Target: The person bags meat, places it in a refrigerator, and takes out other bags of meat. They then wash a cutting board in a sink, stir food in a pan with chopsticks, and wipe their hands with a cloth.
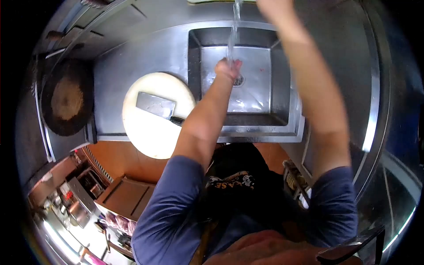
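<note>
Water stream [234,31] alignment with the left hand [227,68] is judged the controlling relation. The stream's long axis runs from the top edge of the view toward the near side, leaning slightly left as it descends over the sink [258,95], and its lower end meets the left hand. That hand extends over the basin, just beside the drain [239,81], which shows on the near side and slightly right of it. No object is visible in the left hand; its fingers are too small to tell whether they are apart or together. The right hand [274,9] is farther from the water, beyond the sink's far right corner and to the right of the stream. It is blurred and cut by the frame, so its state and any contact cannot be told. Left of the sink, a cleaver [154,105] lies flat on a round cutting board [137,128], apart from both hands.
</note>
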`<state>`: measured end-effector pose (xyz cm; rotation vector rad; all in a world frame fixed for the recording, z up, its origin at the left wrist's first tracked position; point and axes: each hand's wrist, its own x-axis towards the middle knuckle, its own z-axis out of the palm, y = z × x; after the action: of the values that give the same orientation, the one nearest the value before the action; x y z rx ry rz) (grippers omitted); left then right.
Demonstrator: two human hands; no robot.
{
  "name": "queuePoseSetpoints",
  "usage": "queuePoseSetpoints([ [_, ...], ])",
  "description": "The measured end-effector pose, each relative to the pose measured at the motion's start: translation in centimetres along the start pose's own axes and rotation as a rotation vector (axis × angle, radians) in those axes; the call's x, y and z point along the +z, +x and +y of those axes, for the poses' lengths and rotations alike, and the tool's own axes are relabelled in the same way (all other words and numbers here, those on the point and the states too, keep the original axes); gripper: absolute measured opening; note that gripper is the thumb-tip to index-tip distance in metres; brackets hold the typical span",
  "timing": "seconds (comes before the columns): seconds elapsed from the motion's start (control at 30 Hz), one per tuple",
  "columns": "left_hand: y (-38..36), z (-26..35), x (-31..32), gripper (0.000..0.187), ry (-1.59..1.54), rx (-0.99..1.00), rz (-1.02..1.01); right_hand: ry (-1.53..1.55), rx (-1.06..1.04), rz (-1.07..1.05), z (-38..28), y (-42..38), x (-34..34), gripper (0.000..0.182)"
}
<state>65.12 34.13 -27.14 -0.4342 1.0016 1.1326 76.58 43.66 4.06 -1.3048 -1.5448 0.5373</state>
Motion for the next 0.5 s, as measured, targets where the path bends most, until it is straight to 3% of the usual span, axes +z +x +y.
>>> queuePoseSetpoints([
  [0.03, 1.1, 0.6, -0.3, 0.033, -0.024, 0.004, 0.015, 0.091, 0.176, -0.187, 4.0, -4.9, 1.5, 0.017],
  [0.07, 0.8, 1.3, -0.2, 0.033, -0.046, 0.040, 0.020, 0.625, 0.550, -0.149, 9.5, -10.0, 5.9, 0.014],
  [0.1, -0.4, 1.5, -0.3, 0.030, 0.018, 0.000, -0.199, 1.202, 0.838, -0.217, 10.3, -13.6, 6.7, 0.011],
  [0.13, -1.7, 1.6, -0.3, 0.027, 0.090, -0.030, -0.418, 1.510, 1.196, -0.187, 12.3, -16.8, 8.5, 0.012],
  [0.17, -3.3, 1.7, -0.8, 0.027, 0.048, 0.013, -0.387, 1.565, 1.356, -0.149, 13.9, -19.0, 10.4, 0.012],
  [0.2, -4.7, 1.5, -1.4, 0.027, 0.030, 0.072, -0.382, 1.687, 1.369, -0.052, 15.6, -20.6, 12.6, 0.008],
  [0.23, -6.0, 1.2, -2.0, 0.033, -0.060, 0.011, -0.550, 1.807, 1.387, 0.042, 17.2, -21.8, 14.6, 0.006],
  [0.27, -7.0, 1.0, -2.4, 0.041, -0.138, -0.041, -0.725, 1.826, 1.352, -0.098, 19.2, -22.9, 16.0, 0.008],
  [0.33, -8.7, -0.3, -2.6, 0.049, -0.343, -0.016, -0.619, 1.857, 1.327, -0.321, 22.0, -24.3, 17.5, 0.011],
  [0.37, -9.8, -1.1, -2.4, 0.053, -0.454, -0.010, -0.635, 1.331, 1.397, -0.214, 22.6, -24.4, 18.3, 0.017],
  [0.4, -8.1, -2.5, -3.6, 0.053, -0.331, 0.022, -0.509, 0.818, 1.366, -0.119, 24.0, -24.8, 19.1, 0.025],
  [0.43, -6.9, -3.2, -4.5, 0.052, -0.403, -0.099, -0.529, 0.644, 1.220, -0.220, 29.2, -25.4, 19.2, 0.023],
  [0.47, -5.9, -3.9, -4.7, 0.050, -0.497, -0.194, -0.669, -0.016, 1.171, -0.620, 15.3, -21.7, 14.8, 0.040],
  [0.5, -5.3, -3.8, -4.1, 0.046, -0.385, -0.264, -0.301, 0.141, 0.895, -0.634, 21.8, -24.6, 15.7, 0.042],
])
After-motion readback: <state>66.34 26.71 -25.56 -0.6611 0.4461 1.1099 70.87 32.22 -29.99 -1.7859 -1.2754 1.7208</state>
